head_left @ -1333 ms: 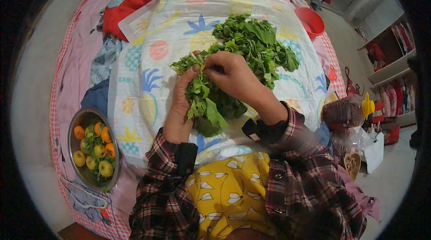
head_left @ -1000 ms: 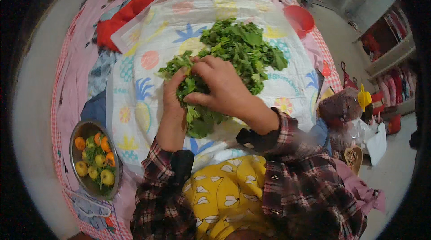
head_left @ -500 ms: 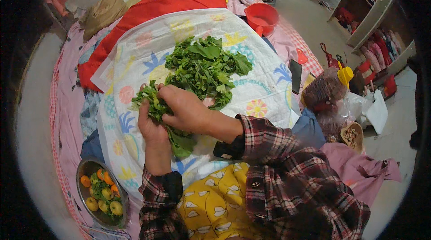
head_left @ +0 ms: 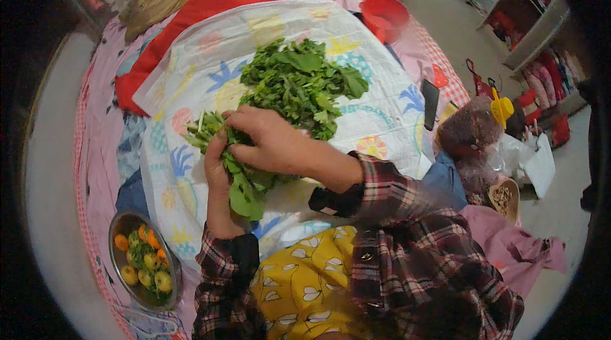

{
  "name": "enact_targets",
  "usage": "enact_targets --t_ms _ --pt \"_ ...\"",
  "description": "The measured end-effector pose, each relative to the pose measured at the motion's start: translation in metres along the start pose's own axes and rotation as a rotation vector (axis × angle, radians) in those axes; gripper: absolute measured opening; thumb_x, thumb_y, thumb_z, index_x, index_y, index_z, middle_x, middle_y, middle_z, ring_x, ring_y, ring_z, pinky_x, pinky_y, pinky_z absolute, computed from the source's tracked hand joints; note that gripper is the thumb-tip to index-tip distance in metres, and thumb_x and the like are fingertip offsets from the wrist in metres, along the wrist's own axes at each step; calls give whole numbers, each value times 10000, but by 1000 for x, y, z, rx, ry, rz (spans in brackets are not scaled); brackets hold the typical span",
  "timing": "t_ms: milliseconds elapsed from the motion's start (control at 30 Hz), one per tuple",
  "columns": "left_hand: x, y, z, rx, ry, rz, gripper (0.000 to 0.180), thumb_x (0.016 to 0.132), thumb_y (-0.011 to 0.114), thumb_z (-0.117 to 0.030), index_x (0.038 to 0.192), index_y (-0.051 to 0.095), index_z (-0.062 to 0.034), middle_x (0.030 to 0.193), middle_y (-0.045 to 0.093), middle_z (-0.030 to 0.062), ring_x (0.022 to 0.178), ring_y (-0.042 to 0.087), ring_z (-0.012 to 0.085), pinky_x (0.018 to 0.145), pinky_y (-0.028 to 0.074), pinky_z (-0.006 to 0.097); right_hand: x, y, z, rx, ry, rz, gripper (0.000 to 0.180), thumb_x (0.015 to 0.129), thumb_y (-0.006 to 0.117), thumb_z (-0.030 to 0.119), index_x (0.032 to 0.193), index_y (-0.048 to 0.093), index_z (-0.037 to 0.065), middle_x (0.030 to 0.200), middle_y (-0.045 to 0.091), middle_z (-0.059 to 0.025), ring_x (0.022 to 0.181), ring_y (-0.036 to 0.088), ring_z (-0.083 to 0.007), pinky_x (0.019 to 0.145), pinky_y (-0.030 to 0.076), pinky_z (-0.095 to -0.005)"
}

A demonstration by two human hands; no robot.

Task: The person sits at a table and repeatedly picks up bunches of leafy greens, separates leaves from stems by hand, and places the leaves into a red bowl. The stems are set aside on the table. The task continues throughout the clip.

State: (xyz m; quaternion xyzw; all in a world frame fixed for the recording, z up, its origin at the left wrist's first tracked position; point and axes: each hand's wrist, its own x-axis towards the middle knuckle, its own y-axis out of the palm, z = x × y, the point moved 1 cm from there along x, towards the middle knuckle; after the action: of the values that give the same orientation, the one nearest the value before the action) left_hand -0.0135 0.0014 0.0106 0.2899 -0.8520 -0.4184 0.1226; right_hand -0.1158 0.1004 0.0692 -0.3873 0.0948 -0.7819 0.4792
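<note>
I can't see most fingers of the left hand point(head_left: 218, 171) behind the bunch of greens point(head_left: 246, 197), part of which the right hand point(head_left: 272, 141) covers. The right sleeve point(head_left: 398, 195) blurs, the lens's dark rim crops the shelf point(head_left: 533, 38), and the bits point(head_left: 501, 195) in the bowl point(head_left: 514, 208) are too small to identify.

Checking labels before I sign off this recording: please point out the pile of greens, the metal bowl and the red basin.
Pile of greens point(head_left: 293, 87), head view: middle of the leaves.
Metal bowl point(head_left: 127, 223), head view: bare inner wall, upper end.
Red basin point(head_left: 385, 14), head view: its inside.
</note>
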Motion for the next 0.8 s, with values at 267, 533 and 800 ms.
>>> enact_targets --t_ms 267,533,800 --pt "1 16 -20 -208 48 274 252 855 577 -136 1089 509 -71 1111 571 96 1065 555 298 990 424 439 8 -26 21 61 -25 -130 239 760 659 181 930 598 25 889 534 -148 851 541 -330 751 467 -387" --pt "11 -6 -17 -498 88 391 276 871 568 -159 1106 475 -48 938 518 35 898 540 186 957 410 372 12 -77 6 348 260 -114 243 854 652 128 1057 590 10 907 607 3 817 561 -71 723 466 -227" --pt "12 -35 6 -587 -57 213 357 855 582 -155 1164 443 -43 936 449 27 846 465 161 906 405 351 6 -255 -103 377 505 -652 233 852 612 212 995 618 29 857 635 -60 741 628 -155 650 492 -274"
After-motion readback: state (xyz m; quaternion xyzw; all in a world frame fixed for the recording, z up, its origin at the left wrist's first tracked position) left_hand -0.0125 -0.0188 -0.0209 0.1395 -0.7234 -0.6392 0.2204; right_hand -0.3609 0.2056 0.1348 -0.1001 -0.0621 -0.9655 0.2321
